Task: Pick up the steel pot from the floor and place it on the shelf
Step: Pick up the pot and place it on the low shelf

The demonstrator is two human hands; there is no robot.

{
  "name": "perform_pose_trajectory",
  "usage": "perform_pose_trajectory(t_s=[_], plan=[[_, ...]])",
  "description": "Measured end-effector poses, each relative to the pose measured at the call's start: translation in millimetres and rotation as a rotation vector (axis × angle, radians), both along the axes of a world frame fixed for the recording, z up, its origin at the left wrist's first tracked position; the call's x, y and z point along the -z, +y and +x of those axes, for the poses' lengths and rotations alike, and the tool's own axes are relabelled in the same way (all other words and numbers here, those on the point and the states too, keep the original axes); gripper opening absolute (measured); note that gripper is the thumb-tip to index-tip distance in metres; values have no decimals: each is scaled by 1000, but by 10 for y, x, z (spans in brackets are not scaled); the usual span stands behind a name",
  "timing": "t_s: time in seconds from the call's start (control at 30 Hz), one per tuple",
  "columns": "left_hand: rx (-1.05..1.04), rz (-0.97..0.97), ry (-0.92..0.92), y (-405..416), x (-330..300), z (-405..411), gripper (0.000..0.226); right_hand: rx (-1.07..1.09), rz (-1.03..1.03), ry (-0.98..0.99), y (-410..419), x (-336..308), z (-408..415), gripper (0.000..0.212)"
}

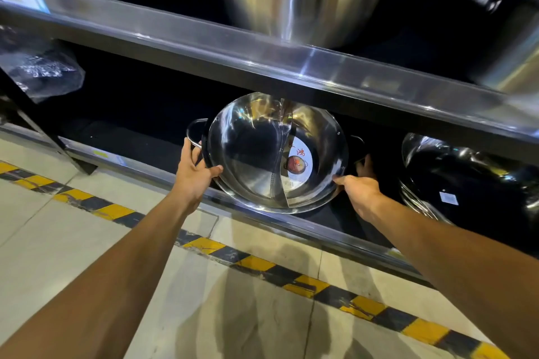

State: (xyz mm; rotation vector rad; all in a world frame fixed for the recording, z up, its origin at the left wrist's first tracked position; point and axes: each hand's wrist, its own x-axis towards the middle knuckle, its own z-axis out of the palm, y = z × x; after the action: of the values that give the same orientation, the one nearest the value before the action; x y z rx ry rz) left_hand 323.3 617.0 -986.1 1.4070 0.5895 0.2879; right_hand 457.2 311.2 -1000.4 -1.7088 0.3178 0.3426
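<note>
The steel pot [250,154] is wide and shallow, with a curved divider down its middle and a round paper label in its right half. It sits tilted toward me at the front edge of the bottom shelf [320,230], partly under the shelf above. My left hand [195,169] grips its left rim beside the loop handle. On the opposite side, my right hand [357,183] holds the right rim near the other handle.
A steel shelf beam [262,58] runs just above the pot, with large steel pots [303,3] standing on it. More steel pans [466,175] lie to the right on the bottom shelf. A plastic-wrapped item [38,67] hangs left. Yellow-black tape [262,265] crosses the tiled floor.
</note>
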Motion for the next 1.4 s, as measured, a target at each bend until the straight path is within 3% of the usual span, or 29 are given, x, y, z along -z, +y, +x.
perform_pose_trajectory(t_s=[0.4, 0.57, 0.63, 0.73, 0.8, 0.87, 1.03, 1.4], plan=[[-23, 25, 85, -83, 188, 160, 98, -63, -247, -9, -20, 84, 99, 101], [62, 171, 172, -119, 148, 125, 82, -64, -337, 39, 78, -92, -100, 55], [106, 242, 194, -141, 74, 92, 72, -101, -427, -55, 154, -159, -249, 44], [133, 523, 292, -213, 39, -52, 71, -218, -735, -406, 145, -262, -542, 43], [160, 764, 305, -324, 52, -264, 73, -471, -830, -683, 29, -272, -753, 50], [256, 979, 220, -428, 95, -483, 68, -760, -957, -784, -112, -172, -907, 69], [462, 1171, 209, -513, 256, -744, 74, -1016, -1182, -758, -287, 36, -1026, 78], [559, 1189, 298, -495, 313, -450, 69, -995, -1293, -638, -365, -24, -785, 79]])
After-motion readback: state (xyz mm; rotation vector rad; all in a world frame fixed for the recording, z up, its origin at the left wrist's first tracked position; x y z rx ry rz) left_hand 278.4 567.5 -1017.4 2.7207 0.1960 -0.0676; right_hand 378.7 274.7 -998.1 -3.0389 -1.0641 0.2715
